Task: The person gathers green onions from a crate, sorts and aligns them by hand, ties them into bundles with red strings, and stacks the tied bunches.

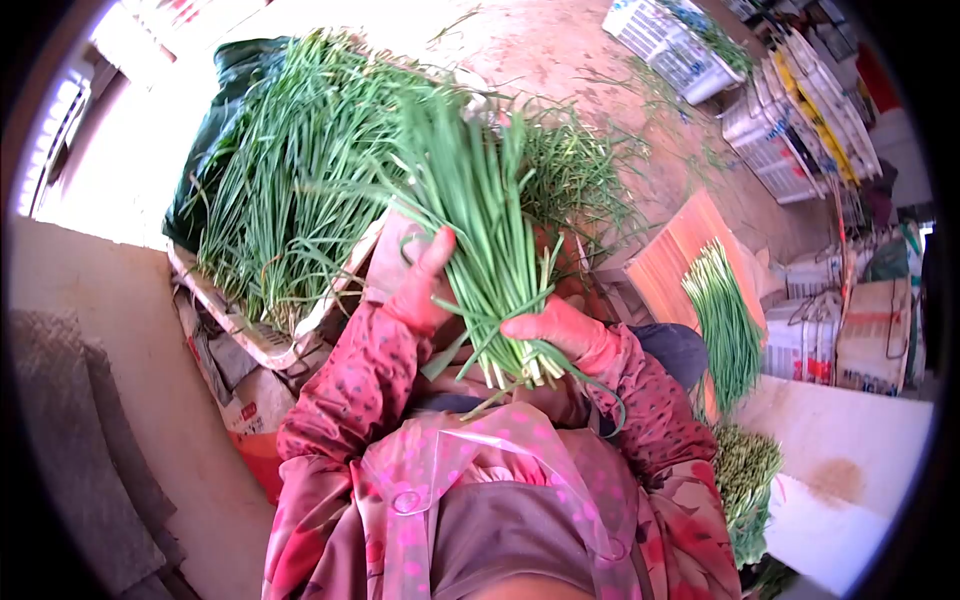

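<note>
A bunch of garlic chives (490, 250) is held upright in front of my body, pale cut ends down and green tips up, the tips blurred. My left hand (425, 290) is closed round its left side, thumb in front and the other fingers hidden behind the stalks. Lower down on the right, my right hand (565, 332) grips the bunch near its cut ends. A loose green strand crosses the stalks there and trails past my right wrist. Both hands look covered by pink gloves.
To the left, a large heap of loose chives (300, 170) fills a shallow container. Scattered trimmings (580, 170) lie beyond the bunch. On the right, another chive bunch (722, 320) rests on an orange board (665, 255). White crates (670, 45) stand farther off.
</note>
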Demonstrator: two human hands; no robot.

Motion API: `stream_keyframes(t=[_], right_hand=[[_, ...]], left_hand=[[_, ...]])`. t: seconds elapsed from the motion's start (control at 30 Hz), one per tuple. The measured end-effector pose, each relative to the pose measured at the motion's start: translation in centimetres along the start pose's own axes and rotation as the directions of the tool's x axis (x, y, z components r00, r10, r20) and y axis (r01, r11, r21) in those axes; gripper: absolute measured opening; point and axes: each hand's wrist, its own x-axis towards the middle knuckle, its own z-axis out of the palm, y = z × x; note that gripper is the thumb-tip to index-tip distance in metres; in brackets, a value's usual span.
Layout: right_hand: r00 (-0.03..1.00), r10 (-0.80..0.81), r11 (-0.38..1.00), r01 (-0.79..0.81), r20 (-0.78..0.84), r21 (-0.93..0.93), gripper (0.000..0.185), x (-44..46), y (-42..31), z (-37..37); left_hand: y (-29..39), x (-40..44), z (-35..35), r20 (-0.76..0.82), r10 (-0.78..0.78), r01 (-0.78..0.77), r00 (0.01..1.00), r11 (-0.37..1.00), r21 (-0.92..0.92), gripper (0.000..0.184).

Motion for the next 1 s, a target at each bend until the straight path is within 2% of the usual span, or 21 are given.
stream_keyframes(t=[0.03,0.1,0.17,0.23,0.27,0.3,0.33,0.4,0.43,0.5,0.57,0.63,0.67,0.7,0.73,0.77,0.8,0.83,0.87,0.93,1.0], right_hand=[[0.996,-0.089,0.988,0.087,-0.011,-0.128,0.040,-0.1,0.2,-0.5],[0.989,-0.148,0.947,0.139,-0.010,-0.289,0.047,-0.2,-0.4,-2.6],[0.952,-0.298,0.813,0.294,0.074,-0.502,0.050,0.0,-1.5,-4.6],[0.967,-0.252,0.814,0.196,-0.029,-0.546,0.055,-0.9,-4.2,-6.2],[0.983,-0.126,0.944,0.077,-0.134,-0.321,0.057,-1.6,-5.7,-6.8],[0.940,-0.315,0.894,0.249,-0.130,-0.372,0.058,-1.3,-6.4,-8.5],[0.888,-0.432,0.747,0.255,-0.156,-0.614,0.057,-1.7,-8.6,-9.1],[0.891,-0.405,0.883,0.321,-0.208,-0.343,0.055,-2.6,-10.9,-11.3],[0.890,-0.399,0.888,0.314,-0.221,-0.336,0.055,-2.9,-12.1,-11.2],[0.739,-0.653,0.717,0.534,-0.164,-0.448,0.050,-3.0,-13.8,-10.9],[0.713,-0.665,0.689,0.470,-0.222,-0.552,0.039,-2.1,-11.8,-12.5],[0.726,-0.458,0.871,0.251,-0.512,-0.422,0.033,-0.3,-6.5,-14.0],[0.736,-0.127,0.920,-0.162,-0.665,-0.356,0.036,-0.6,-5.9,-13.5],[0.731,-0.008,0.906,-0.283,-0.683,-0.313,0.039,0.4,-1.7,-15.3],[0.806,-0.170,0.978,0.066,-0.567,-0.199,0.045,2.2,2.6,-17.8],[0.845,-0.332,0.908,0.406,-0.419,0.099,0.052,3.9,6.8,-20.2],[0.843,-0.471,0.739,0.537,-0.258,0.406,0.060,5.5,11.0,-22.6],[0.883,-0.466,0.424,0.283,-0.061,0.860,0.060,5.1,10.8,-22.4],[0.873,-0.408,0.700,0.487,-0.268,0.522,0.054,4.9,11.0,-21.4],[0.847,-0.263,0.797,0.461,-0.462,0.390,0.053,4.4,8.2,-19.5],[0.766,-0.396,0.892,0.453,-0.505,-0.013,0.053,6.3,7.9,-21.3]], left_hand=[[0.2,1.3,0.9,-0.011,-0.002,0.001,1.000,0.997,-0.082,0.057],[0.0,2.9,4.1,0.027,0.199,-0.199,0.980,0.952,0.233,0.052],[-0.3,5.2,5.4,0.009,0.234,-0.225,0.972,0.923,0.312,0.045],[-0.4,7.2,5.7,0.040,0.134,-0.138,0.990,0.905,0.401,0.041],[-0.7,8.1,6.2,0.071,0.156,-0.171,0.985,0.861,0.480,0.038],[-1.2,9.0,6.8,0.088,0.177,-0.197,0.980,0.844,0.498,0.037],[-1.6,9.9,7.0,0.115,0.185,-0.217,0.976,0.793,0.569,0.037],[-2.3,11.8,7.1,0.142,0.144,-0.202,0.979,0.748,0.632,0.041],[-2.5,12.7,6.9,0.136,0.132,-0.188,0.982,0.754,0.630,0.041],[-3.1,14.3,6.3,0.154,-0.026,-0.107,0.988,0.607,0.787,0.045],[-4.3,16.3,4.1,0.172,-0.057,-0.115,0.984,0.535,0.837,0.054],[-5.5,17.3,0.4,0.211,-0.086,-0.172,0.974,0.329,0.928,0.041],[-6.0,17.8,-1.7,0.212,-0.120,-0.176,0.970,0.258,0.950,0.041],[-6.6,18.4,-3.9,0.200,-0.169,-0.160,0.965,0.221,0.962,0.042],[-7.2,19.0,-6.0,0.178,-0.221,-0.134,0.959,0.200,0.970,0.043],[-7.8,19.5,-8.0,0.156,-0.271,-0.108,0.950,0.185,0.977,0.043],[-8.4,20.1,-9.7,0.135,-0.317,-0.081,0.939,0.175,0.981,0.044],[-8.8,20.7,-11.0,0.112,-0.358,-0.055,0.927,0.166,0.985,0.045],[-9.3,21.2,-12.2,0.088,-0.392,-0.029,0.916,0.155,0.988,0.045],[-10.2,21.9,-14.1,0.051,-0.448,0.006,0.893,0.125,0.992,0.047],[-10.9,22.2,-15.2,0.015,-0.470,0.017,0.882,0.063,0.998,0.048]])
